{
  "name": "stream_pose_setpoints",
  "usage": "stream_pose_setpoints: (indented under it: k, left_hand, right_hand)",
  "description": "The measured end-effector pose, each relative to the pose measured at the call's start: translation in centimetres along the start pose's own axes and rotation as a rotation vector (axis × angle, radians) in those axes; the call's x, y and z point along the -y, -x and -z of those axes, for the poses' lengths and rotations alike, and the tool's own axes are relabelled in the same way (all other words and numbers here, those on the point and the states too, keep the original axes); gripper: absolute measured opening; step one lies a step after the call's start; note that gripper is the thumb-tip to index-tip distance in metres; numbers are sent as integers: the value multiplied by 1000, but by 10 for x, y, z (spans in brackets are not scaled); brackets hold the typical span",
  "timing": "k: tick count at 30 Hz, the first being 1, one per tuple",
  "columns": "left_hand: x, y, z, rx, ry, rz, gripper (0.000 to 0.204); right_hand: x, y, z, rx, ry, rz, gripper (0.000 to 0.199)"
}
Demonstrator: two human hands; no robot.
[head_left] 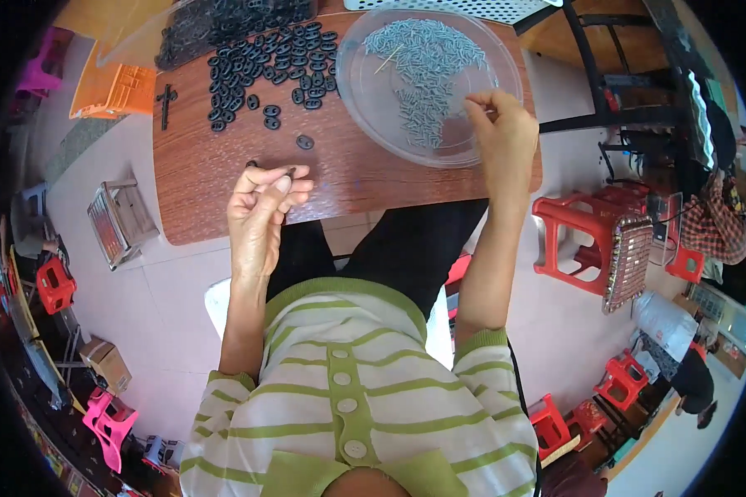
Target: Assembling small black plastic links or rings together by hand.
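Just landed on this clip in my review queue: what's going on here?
A seated person works at a brown wood-grain table. The left hand pinches a small dark piece. The right hand is pinched over a round, clear plastic tray of small grey screw-like pieces; whether it grips one is unclear. Black two-holed oval pieces lie spread across the table's far side.

Left hand (261,207) in thumb-finger pinch; right hand (507,134) farther forward.

Shirt (298,410), lower centre of frame: white, green stripes (282,431); green button strip (351,427), four pale round buttons (356,449); green collar (297,475), bottom edge; green hem (340,287); short sleeves (491,366), green cuffs (481,340). Trousers (419,248), mid-frame: black. Left hand (261,207), right hand (504,137): bare.
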State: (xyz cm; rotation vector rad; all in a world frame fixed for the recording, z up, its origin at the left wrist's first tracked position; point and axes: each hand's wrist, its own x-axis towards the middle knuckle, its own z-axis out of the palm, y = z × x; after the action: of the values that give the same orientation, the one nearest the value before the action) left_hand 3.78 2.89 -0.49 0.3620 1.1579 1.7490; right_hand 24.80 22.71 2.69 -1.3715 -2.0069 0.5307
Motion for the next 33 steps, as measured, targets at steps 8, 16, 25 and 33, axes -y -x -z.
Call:
stream_pose_setpoints:
  k: [8, 16, 25, 33]
  left_hand:
    - [6, 4, -3, 33, -102, 12, 5]
    - [3, 6, -8, 73, -74, 92, 8]
    - [6, 8, -9, 96, 15, 133, 8]
    - [5, 9, -8, 84, -57, 97, 11]
  right_hand:
    - [-33, -31, -27, 73, -107, -64, 11]
    - [-30, -36, -28, 137, -64, -27, 11]
    - [-27, -35, -28, 140, 168, 66, 10]
    - [13, -13, -8, 130, -390, -17, 9]
